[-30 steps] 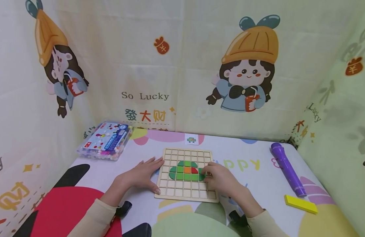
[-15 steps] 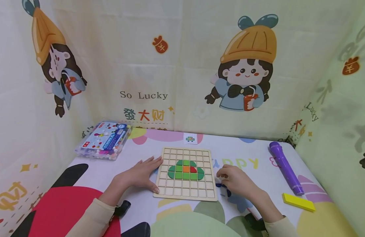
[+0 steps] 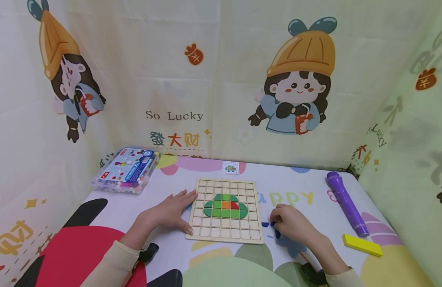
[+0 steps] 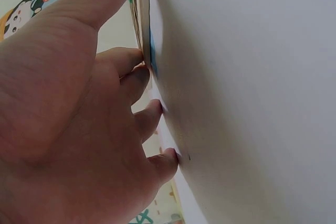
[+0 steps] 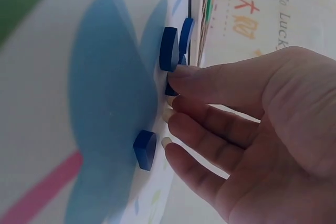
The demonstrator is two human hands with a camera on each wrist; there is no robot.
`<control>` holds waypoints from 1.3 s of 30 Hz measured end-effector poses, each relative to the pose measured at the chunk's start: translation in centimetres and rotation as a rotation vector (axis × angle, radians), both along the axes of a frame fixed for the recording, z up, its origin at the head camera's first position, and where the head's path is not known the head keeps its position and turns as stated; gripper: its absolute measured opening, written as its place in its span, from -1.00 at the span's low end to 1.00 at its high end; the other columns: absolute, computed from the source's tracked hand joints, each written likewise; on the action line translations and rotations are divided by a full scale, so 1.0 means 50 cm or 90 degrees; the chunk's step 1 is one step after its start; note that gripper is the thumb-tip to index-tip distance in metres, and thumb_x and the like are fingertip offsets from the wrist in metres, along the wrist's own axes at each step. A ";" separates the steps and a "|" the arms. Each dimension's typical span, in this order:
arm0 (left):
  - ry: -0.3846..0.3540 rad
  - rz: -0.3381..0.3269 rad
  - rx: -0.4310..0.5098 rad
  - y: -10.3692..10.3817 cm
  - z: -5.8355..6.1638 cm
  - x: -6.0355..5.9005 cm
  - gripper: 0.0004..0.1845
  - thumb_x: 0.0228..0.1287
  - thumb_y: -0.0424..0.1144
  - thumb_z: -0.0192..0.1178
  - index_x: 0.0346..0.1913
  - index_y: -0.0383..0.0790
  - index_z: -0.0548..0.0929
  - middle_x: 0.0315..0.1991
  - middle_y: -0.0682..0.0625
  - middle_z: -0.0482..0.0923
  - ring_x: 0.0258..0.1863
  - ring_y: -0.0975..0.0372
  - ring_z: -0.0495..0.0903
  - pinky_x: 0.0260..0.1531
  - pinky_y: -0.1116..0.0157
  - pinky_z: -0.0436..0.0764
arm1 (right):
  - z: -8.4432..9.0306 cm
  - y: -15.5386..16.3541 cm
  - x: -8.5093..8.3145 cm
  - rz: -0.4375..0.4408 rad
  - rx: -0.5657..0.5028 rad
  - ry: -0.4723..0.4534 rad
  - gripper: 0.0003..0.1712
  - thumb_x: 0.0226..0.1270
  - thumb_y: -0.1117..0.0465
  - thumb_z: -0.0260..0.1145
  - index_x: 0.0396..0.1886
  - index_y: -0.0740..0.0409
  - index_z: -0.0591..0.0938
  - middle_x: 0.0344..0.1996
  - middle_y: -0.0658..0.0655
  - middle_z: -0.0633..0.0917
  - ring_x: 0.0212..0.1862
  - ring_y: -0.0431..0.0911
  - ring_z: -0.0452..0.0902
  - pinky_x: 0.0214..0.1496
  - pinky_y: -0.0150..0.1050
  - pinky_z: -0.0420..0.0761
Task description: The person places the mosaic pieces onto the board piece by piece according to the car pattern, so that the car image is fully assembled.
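Wooden square grid board [image 3: 225,211] lies flat on the counter [image 3: 307,187], which is covered with a printed cartoon cloth; a group of green tiles with one orange and one red tile [image 3: 225,207] fills cells near its middle. The left hand [image 3: 171,211] rests flat against the board's left edge, fingers straight and spread, grip holding nothing; the left wrist view confirms fingertips [image 4: 169,157] pressed to the cloth beside the board edge [image 4: 143,19], which the head view shows less plainly. The right hand [image 3: 291,223] lies just right of the board, fingers bent down over small dark blue pieces [image 3: 274,230]. Only the right wrist view resolves these: several blue wooden pieces, one [image 5: 145,150] at the fingertips [image 5: 167,141], others [image 5: 169,49] near the board edge. Fingers touch the pieces, loosely extended; no piece is pinched. Elsewhere: a clear plastic box of beads [image 3: 126,169], a small pattern card [image 3: 230,168], a purple cylindrical torch [image 3: 345,202], a yellow flat block [image 3: 362,244].
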State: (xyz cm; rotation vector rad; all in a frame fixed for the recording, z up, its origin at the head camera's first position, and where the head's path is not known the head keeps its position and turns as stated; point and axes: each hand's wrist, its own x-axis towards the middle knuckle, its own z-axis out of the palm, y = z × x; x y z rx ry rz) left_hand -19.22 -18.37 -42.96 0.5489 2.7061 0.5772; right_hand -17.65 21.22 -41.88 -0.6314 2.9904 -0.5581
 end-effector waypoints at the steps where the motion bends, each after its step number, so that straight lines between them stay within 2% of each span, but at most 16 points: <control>1: 0.000 0.000 -0.001 0.000 0.000 0.000 0.27 -0.23 0.33 0.51 0.57 -0.01 0.13 0.62 0.08 0.00 0.63 -0.02 -0.14 0.50 -0.28 -0.09 | 0.000 0.001 -0.001 0.004 -0.003 -0.001 -0.78 -0.02 0.47 0.37 -0.47 0.05 0.71 -0.51 -0.10 0.56 -0.43 -0.23 0.35 -0.37 -0.35 0.40; 6: 0.002 0.004 0.005 0.001 0.001 0.001 0.27 -0.24 0.31 0.52 0.57 -0.03 0.15 0.61 0.07 0.02 0.63 -0.02 -0.13 0.50 -0.29 -0.10 | -0.001 0.000 -0.006 0.019 -0.022 -0.001 -0.74 -0.04 0.50 0.33 -0.53 0.02 0.62 -0.54 -0.07 0.56 -0.45 -0.22 0.36 -0.39 -0.37 0.39; 12: 0.004 0.010 -0.005 0.001 0.001 0.003 0.27 -0.24 0.32 0.52 0.57 0.00 0.14 0.61 0.09 0.01 0.63 -0.01 -0.13 0.51 -0.27 -0.08 | 0.005 -0.030 -0.009 0.013 -0.052 0.045 -0.73 0.00 0.50 0.33 -0.54 0.01 0.61 -0.51 -0.08 0.55 -0.43 -0.24 0.35 -0.37 -0.38 0.42; 15: 0.005 0.009 -0.004 0.001 0.000 0.003 0.26 -0.23 0.32 0.52 0.57 -0.01 0.14 0.61 0.07 0.02 0.63 -0.02 -0.13 0.51 -0.28 -0.08 | 0.004 -0.054 -0.007 0.043 -0.072 0.054 -0.72 0.00 0.51 0.36 -0.53 0.01 0.60 -0.50 -0.10 0.56 -0.42 -0.25 0.36 -0.36 -0.40 0.44; 21: 0.008 0.008 0.002 0.002 0.001 0.005 0.26 -0.23 0.31 0.52 0.57 -0.03 0.15 0.61 0.05 0.03 0.62 -0.04 -0.11 0.50 -0.28 -0.08 | -0.003 -0.111 -0.005 0.085 -0.114 0.036 -0.78 0.07 0.46 0.37 -0.47 0.04 0.61 -0.45 -0.07 0.61 -0.38 -0.24 0.41 -0.33 -0.40 0.49; 30: 0.009 0.007 0.000 0.005 -0.001 0.005 0.26 -0.23 0.31 0.52 0.57 -0.02 0.14 0.61 0.06 0.03 0.62 -0.02 -0.12 0.50 -0.28 -0.07 | -0.015 -0.181 0.000 0.110 -0.058 0.038 -0.86 0.13 0.35 0.41 -0.44 0.03 0.64 -0.45 -0.14 0.56 -0.38 -0.25 0.39 -0.33 -0.41 0.48; 34: 0.009 0.007 0.004 0.005 0.001 0.004 0.27 -0.24 0.30 0.53 0.57 -0.03 0.15 0.61 0.06 0.03 0.62 -0.03 -0.12 0.50 -0.29 -0.07 | -0.018 -0.193 0.003 0.107 -0.034 0.061 -0.86 0.14 0.31 0.45 -0.44 0.00 0.65 -0.44 -0.17 0.55 -0.37 -0.27 0.39 -0.31 -0.41 0.51; 39: 0.010 0.008 0.004 0.002 0.002 0.005 0.26 -0.24 0.29 0.54 0.57 -0.03 0.15 0.61 0.05 0.03 0.62 -0.03 -0.11 0.50 -0.29 -0.07 | -0.019 -0.191 0.006 0.135 -0.042 0.070 -0.86 0.14 0.33 0.42 -0.47 -0.01 0.69 -0.44 -0.17 0.57 -0.35 -0.29 0.40 -0.27 -0.40 0.55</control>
